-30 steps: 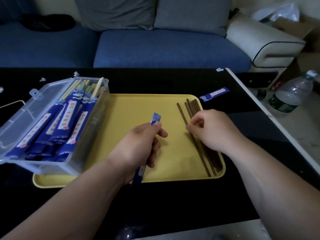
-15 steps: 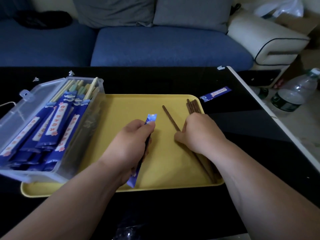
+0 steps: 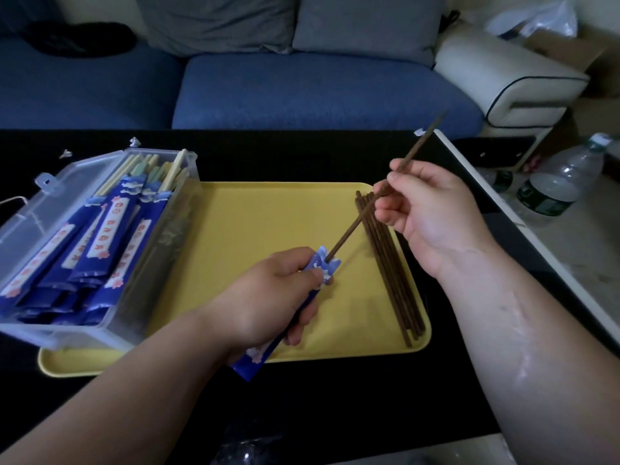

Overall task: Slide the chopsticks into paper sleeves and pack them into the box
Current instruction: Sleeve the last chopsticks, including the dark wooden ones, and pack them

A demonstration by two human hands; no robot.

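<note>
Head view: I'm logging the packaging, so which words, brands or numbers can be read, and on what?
Packed sleeves: red characters on white strips, too blurred to read.
Held sleeve: flower print only, no words show.
Bottle: dark label, print unreadable.

black table (image 3: 302,156) | yellow tray (image 3: 268,209) centre | small white scraps (image 3: 134,141) far edge | near edge: possibly clear plastic (image 3: 245,444)
</note>
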